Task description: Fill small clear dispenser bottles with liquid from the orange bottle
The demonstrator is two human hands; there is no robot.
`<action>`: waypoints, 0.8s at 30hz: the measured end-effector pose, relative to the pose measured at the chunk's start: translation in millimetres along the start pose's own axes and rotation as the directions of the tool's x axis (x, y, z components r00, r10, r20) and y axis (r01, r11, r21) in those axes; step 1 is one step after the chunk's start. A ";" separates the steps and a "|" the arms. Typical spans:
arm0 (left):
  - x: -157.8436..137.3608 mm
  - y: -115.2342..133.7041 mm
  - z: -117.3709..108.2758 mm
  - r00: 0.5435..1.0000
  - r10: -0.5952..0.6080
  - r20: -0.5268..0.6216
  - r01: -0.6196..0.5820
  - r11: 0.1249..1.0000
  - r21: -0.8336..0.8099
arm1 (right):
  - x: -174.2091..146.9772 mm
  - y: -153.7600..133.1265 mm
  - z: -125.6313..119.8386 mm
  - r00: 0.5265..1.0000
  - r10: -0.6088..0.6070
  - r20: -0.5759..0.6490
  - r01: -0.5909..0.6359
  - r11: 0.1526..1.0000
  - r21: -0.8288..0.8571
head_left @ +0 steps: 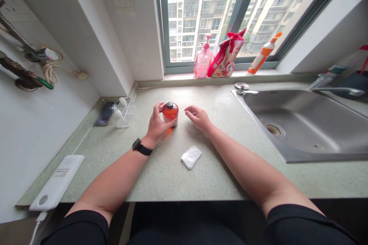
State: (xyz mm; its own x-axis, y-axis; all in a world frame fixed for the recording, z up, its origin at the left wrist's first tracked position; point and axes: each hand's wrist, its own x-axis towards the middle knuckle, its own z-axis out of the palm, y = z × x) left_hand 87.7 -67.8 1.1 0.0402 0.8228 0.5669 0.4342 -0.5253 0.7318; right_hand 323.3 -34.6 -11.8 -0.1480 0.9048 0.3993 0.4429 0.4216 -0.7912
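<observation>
I have one bottle (170, 111) between my two hands, standing upright on the worktop (215, 176), with its one black cap (170, 105) on. My left hand (159, 122) is clasped around it, fingers on the far left side and thumb across the front; my right hand (198, 118) is apart from it, just to its right, fingers loosely bent and parted.

Nearer me lies one folded white tissue (191, 157). One white power bank (57, 183) with one cable (35, 229) plugged in lies at the left edge, and I wear one black watch (137, 144) on my left wrist. Three containers stand on the windowsill (240, 74): one pink pump bottle (203, 63), one red bag (229, 55) and one orange-and-white squeeze bottle (261, 59). One steel sink (330, 157) is set in on my right.

The bottle is squat, round-shouldered and see-through, a glossy reddish orange. My thumb covers part of its label, too small to read, and an orange glow falls on the worktop before it.
</observation>
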 end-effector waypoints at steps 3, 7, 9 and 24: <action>0.0 -0.7 0.2 1.000 0.005 0.010 -0.005 1.000 -0.003 | 6.3 -14.7 -5.5 0.999 -0.010 -0.048 0.013 0.999 0.047; -0.5 -0.8 -0.3 0.999 0.035 0.019 -0.035 0.999 0.007 | 19.6 -51.7 -12.6 0.993 -0.085 -0.078 0.093 0.990 0.109; -0.7 -1.0 -0.9 0.998 0.050 0.026 -0.050 0.999 0.013 | 27.3 -72.3 -12.5 0.990 -0.131 -0.054 0.135 0.988 0.079; 0.4 4.8 -3.3 0.996 0.093 0.006 -0.093 0.994 0.051 | 28.3 -99.9 12.8 0.983 -0.181 -0.020 0.174 0.967 -0.186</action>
State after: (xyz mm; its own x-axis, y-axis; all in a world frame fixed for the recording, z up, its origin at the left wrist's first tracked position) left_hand 86.8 -70.7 6.1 0.0853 0.7719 0.6300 0.4738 -0.5876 0.6559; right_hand 263.5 -50.4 72.6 -0.2078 0.8124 0.5448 0.5668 0.5540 -0.6098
